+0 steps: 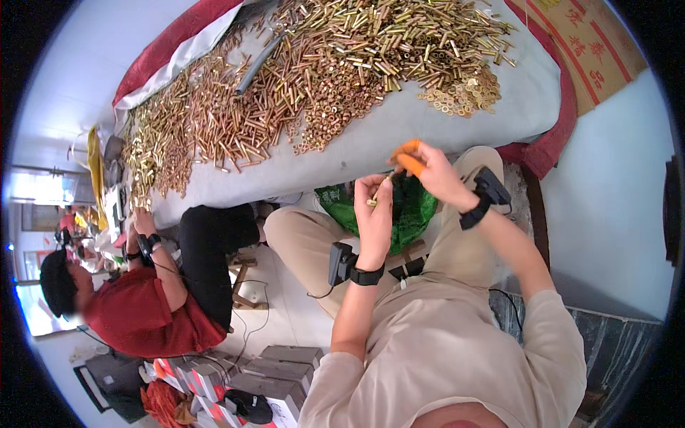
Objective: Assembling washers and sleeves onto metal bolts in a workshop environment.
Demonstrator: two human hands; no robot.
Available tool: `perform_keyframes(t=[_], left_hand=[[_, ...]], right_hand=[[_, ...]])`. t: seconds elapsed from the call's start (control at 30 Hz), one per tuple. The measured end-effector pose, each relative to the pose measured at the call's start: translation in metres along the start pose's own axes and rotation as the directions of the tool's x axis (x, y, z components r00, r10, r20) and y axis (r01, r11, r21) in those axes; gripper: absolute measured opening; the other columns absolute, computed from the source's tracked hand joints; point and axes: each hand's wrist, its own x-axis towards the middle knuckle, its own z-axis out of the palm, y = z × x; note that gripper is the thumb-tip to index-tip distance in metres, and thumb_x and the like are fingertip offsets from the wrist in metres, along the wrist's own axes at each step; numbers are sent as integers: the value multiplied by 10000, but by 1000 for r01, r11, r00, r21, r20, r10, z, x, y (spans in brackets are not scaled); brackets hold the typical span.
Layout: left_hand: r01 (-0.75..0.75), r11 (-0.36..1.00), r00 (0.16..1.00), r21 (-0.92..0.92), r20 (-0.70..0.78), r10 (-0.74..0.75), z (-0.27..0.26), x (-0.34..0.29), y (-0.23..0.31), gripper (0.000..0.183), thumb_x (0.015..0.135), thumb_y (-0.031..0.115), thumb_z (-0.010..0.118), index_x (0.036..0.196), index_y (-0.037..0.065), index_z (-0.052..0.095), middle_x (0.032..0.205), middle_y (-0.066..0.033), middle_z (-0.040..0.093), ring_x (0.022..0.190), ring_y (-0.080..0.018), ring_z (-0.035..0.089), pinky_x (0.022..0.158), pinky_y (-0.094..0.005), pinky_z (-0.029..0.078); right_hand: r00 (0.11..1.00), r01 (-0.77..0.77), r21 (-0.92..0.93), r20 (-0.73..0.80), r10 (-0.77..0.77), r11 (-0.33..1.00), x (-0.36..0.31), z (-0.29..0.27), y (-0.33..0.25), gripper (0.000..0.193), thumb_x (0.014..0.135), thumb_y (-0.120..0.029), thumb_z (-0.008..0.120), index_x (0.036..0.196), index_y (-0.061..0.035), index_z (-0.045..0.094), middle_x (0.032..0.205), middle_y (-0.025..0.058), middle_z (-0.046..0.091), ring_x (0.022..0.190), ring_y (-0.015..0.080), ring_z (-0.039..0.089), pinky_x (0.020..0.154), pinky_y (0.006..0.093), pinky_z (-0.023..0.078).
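Note:
Above my lap, my left hand (374,208) is closed around a slim brass-coloured metal piece (373,201), a short tube or bolt. Its far end points up toward my right hand (432,173). That hand has orange finger covers (409,164) on its thumb and a finger, and these are bent together close to the piece. Whatever lies between them is too small to make out. Beneath both hands is a green plastic bag (417,210), partly hidden by them.
A grey-covered table (457,132) carries heaps of metal tubes (342,53), nuts (332,118) and flat washers (464,96). A grey pipe (258,65) lies among them. To the left, a person in red (153,310) works at the table. Grey boxes (275,374) stand behind.

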Motion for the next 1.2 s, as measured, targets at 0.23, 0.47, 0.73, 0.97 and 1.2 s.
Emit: perform_keyframes(t=[0.23,0.47,0.73,0.97,1.2], left_hand=[[-58,996,998,-71,-18,57,9,-6,6,144,905,186,499,929,57,440,704,37,435,487,3,301,398,-159,236],[76,945,997,-319,-5,-82,11,-10,10,136,903,195,504,922,76,440,671,44,406,478,-1,300,393,-159,233],[186,872,983,-453,75,-170,5,0,5,127,901,183,503,891,78,430,626,46,368,454,-16,281,377,-169,218],[248,833,967,-495,78,-241,-9,5,-2,82,907,147,472,872,81,438,594,33,352,428,-29,254,352,-175,196],[248,829,968,-501,93,-233,-15,9,2,58,875,74,463,922,73,429,622,23,372,438,-30,253,367,-173,209]], right_hand=[[998,55,119,-27,-52,991,-27,17,-7,158,882,-61,504,1022,-8,552,923,35,609,772,89,558,668,219,462],[961,229,-124,-132,-244,966,-32,22,3,158,870,-40,518,1019,-9,559,917,40,616,788,98,561,720,240,460],[999,24,105,-34,-20,994,-17,18,-7,160,879,-54,510,1026,-18,563,967,27,598,873,85,538,773,233,435],[996,54,-355,89,-23,933,62,-13,15,209,850,-104,542,1038,-15,562,926,56,616,834,119,562,737,267,447],[884,146,-888,-80,-460,436,127,-10,39,150,769,-119,601,881,-36,547,821,128,562,754,330,560,624,411,449]])
